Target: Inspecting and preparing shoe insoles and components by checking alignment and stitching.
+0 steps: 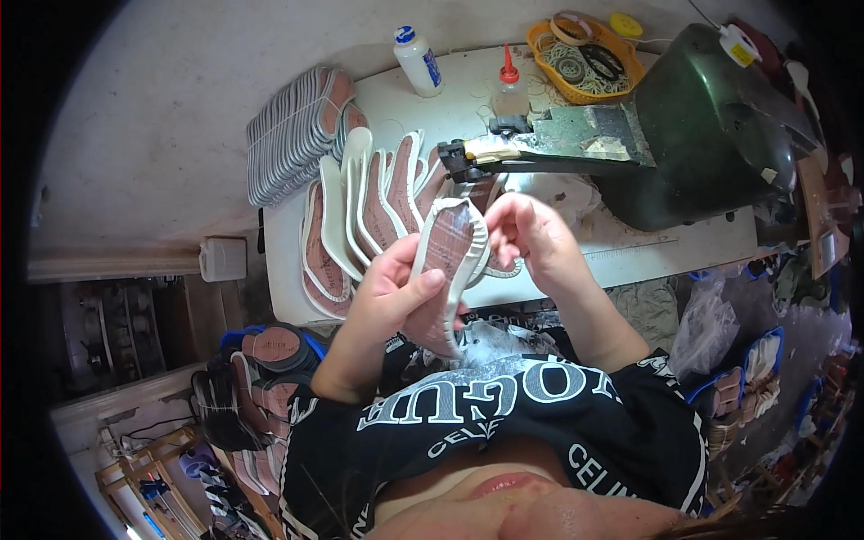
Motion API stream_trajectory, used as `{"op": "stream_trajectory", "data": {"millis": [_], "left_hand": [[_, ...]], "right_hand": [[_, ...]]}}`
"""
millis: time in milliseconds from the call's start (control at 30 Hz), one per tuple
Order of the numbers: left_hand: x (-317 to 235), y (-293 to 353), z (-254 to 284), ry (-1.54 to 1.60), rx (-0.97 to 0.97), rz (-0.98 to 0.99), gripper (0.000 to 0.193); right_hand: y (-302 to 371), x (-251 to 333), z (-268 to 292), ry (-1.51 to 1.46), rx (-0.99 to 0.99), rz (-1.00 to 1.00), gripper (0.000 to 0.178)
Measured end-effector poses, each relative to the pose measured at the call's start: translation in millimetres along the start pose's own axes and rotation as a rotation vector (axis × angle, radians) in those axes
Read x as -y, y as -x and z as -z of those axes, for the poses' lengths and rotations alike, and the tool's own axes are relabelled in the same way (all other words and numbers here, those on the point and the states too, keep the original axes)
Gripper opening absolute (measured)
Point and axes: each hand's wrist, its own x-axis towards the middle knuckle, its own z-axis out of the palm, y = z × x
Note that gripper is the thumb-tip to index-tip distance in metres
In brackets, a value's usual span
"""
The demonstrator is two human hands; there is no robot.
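Note:
My left hand (401, 286) grips a shoe insole (443, 256) from its left side, thumb on top. The insole has a brownish-pink face and a white edging gathered into pleats around its upper end. Beside that pleated edge is my right hand (533, 236), its fingers loosely bent and apart, with nothing visible in them. Behind my hands, a row of similar insoles (381, 202) with white edging stands on the white table (286, 256). The sewing machine's arm (576, 139) reaches in from the right, its dark head (461, 162) just above the held insole.
A tied stack of grey-edged insoles (297, 130) sits at the back left. A white bottle (418, 63), a red-tipped squeeze bottle (509, 85) and an orange basket (585, 76) stand along the back. The bulky green machine body (711, 126) blocks the right.

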Motion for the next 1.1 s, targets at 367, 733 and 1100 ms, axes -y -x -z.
{"op": "stream_trajectory", "data": {"millis": [367, 733, 1100], "left_hand": [[-70, -57, 29, -1.192, -0.012, 0.043, 0.031], [-102, -157, 57, -0.886, 0.132, 0.278, 0.019], [-98, -155, 53, -1.004, 0.124, 0.295, 0.026]], "right_hand": [[-19, -25, -32, 0.079, 0.019, -0.109, 0.034], [-65, -16, -35, -0.148, -0.246, -0.118, 0.041], [-67, 9, -20, -0.118, -0.207, -0.289, 0.042]]}}
